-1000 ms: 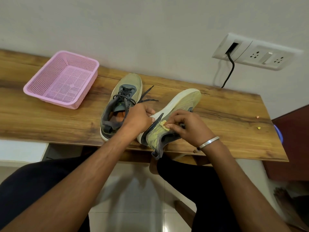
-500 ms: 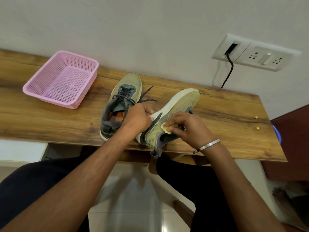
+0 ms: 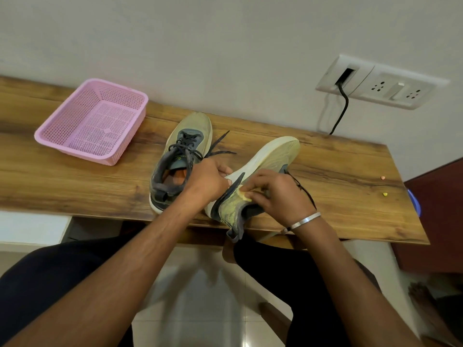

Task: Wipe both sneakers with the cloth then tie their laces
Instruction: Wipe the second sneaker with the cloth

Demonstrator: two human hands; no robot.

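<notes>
The tilted sneaker (image 3: 253, 181), gripped by the left hand (image 3: 209, 180) and rubbed with a cloth (image 3: 244, 194) pinched in the right hand (image 3: 280, 194), could be tipped off the bench (image 3: 75, 181) edge.

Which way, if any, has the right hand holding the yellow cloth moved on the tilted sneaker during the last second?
Yes. The right hand slid the yellow cloth slightly along the tilted sneaker, towards its heel and the table's near edge.

right hand (image 3: 280, 194) with yellow cloth (image 3: 243, 194) slid back along the tilted sneaker (image 3: 255, 181) toward its heel
</notes>
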